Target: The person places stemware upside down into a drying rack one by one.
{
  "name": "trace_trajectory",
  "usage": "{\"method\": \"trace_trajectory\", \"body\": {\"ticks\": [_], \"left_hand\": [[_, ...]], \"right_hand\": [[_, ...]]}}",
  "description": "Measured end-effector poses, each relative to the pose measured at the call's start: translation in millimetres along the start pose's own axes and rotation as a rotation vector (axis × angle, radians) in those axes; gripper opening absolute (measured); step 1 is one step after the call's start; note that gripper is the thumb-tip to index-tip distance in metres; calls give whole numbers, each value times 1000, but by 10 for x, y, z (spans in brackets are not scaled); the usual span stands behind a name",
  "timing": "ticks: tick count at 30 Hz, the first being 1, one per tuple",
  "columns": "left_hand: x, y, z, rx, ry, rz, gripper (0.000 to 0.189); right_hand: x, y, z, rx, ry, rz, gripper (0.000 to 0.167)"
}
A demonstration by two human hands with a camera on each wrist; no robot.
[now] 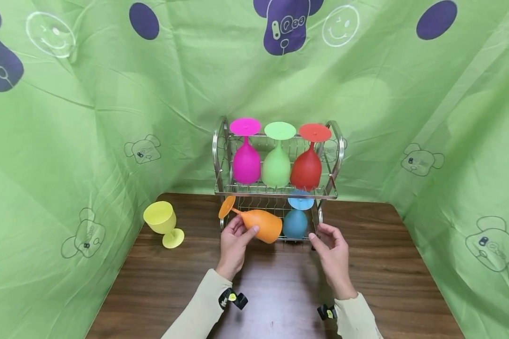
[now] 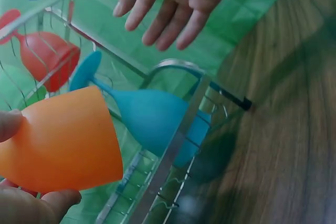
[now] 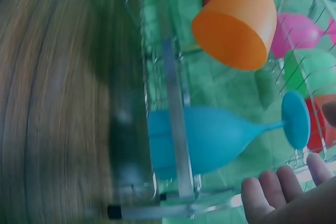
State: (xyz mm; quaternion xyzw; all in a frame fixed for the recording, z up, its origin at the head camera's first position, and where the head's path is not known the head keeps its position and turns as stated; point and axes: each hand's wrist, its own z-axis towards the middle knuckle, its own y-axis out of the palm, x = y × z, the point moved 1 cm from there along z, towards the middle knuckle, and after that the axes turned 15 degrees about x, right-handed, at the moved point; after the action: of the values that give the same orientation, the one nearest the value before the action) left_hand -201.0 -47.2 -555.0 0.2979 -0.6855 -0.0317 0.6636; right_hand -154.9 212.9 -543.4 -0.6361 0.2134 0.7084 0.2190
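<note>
While the left hand [image 1: 233, 245] has its thumb and fingers wrapped round the bowl of the orange goblet [image 1: 258, 223], the goblet is tipped sideways in the air, foot pointing up-left, right at the front-left of the rack's lower shelf. So it isn't seated anywhere yet. The right hand [image 1: 332, 252] is loose with fingers relaxed, holding nothing, hovering just by the front-right post of the wire rack [image 1: 335, 160].

My take on doing this bit well: turn the goblet fully rim-down before it goes under the upper shelf, and keep the grip low on the bowl so the stem and foot lead in cleanly. That silicone-looking bowl probably squishes, so a gentle hold beats a hard squeeze. The free hand looks well placed to steady the frame if it wobbles.

Room-wise, the blue goblet [image 1: 296, 221] already stands upside down on the right half of the lower shelf, so the open slot is to its left. Headroom is tight, since the upper shelf with the pink goblet [image 1: 246, 162], green goblet [image 1: 276, 165] and red goblet [image 1: 307, 167] sits right above, and the orange foot could catch the front rail. The yellow goblet [image 1: 163, 221] stands well apart on the left of the wooden table [image 1: 386, 263], out of the way.
</note>
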Motion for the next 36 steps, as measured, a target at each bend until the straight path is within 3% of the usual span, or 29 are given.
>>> {"method": "trace_trajectory", "body": {"ticks": [9, 21, 27, 36], "left_hand": [[-136, 68, 207, 88, 40, 105, 66], [-245, 174, 364, 35, 109, 334, 68], [-253, 263, 385, 18, 187, 476, 63], [-309, 389, 388, -3, 339, 723, 59]], "right_hand": [[218, -11, 235, 56, -54, -97, 45], [458, 27, 376, 105, -126, -208, 40], [526, 22, 447, 144, -207, -263, 36], [509, 4, 500, 150, -239, -299, 33]]}}
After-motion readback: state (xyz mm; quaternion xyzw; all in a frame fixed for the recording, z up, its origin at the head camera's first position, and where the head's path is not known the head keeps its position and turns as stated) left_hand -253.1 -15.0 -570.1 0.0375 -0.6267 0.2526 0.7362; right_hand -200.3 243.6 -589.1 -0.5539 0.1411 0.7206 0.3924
